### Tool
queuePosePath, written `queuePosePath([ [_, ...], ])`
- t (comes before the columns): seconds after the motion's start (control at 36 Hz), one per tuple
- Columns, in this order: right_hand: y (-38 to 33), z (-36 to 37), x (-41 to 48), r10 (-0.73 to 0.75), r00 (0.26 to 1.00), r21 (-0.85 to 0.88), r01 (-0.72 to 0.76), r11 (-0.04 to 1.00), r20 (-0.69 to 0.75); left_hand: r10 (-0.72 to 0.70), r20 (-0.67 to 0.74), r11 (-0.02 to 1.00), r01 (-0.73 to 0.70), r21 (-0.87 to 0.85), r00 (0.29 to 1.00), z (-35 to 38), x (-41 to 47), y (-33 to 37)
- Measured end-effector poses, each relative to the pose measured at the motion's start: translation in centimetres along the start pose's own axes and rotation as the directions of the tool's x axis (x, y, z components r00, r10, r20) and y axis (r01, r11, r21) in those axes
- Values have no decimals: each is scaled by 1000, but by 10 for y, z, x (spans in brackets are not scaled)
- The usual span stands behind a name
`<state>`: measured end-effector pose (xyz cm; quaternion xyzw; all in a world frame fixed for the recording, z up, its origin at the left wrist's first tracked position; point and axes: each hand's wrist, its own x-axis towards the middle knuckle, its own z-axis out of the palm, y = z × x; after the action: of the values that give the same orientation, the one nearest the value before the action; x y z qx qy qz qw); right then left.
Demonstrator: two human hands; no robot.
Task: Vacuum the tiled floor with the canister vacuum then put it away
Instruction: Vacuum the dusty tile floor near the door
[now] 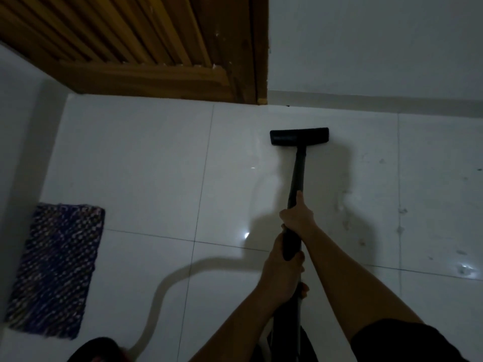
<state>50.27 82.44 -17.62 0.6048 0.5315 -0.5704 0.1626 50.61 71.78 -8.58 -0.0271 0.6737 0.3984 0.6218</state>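
- Head view looks down on both hands wrapped around the black wand: the right hand grips higher up the tube, and the left hand is closed around it lower down, toward 6 o'clock.
- At 12 o'clock from the hands, the nozzle lies flat on the floor, near the wall and just right of the door.
- Vacuuming looks to be under way, not finished. Smudges and specks show on the tiles at 3 o'clock of the wand, so that patch seems left to do.
- A hose shadow curves off toward 8 o'clock, past the mat at 9 o'clock.
- The canister itself is out of view, so putting it away is not yet done, as far as I can judge.
- No containers are visible.
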Motion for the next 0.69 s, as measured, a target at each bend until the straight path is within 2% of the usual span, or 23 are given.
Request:
queuePosePath([
  [0.28, 23, 26, -32, -5, 999, -45, 4, 999, -33, 11, 36, 999, -10, -38, 999, -16, -34, -33],
  [0.39, 38, 23, -39, 15, 998, -4, -16, 1000, -64, 16, 31, 1000, -17, 20, 999, -11, -38, -44],
  [0.53, 51, 4, -37, 29, 995, 28, -27, 999, -91, 28, 45, 995, -32, 98, 999, 7, -33, -49],
  [0.69, 60, -41, -28, 23, 995, 30, -21, 999, -97, -20, 70, 998, 16, 55, 997, 51, -21, -37],
])
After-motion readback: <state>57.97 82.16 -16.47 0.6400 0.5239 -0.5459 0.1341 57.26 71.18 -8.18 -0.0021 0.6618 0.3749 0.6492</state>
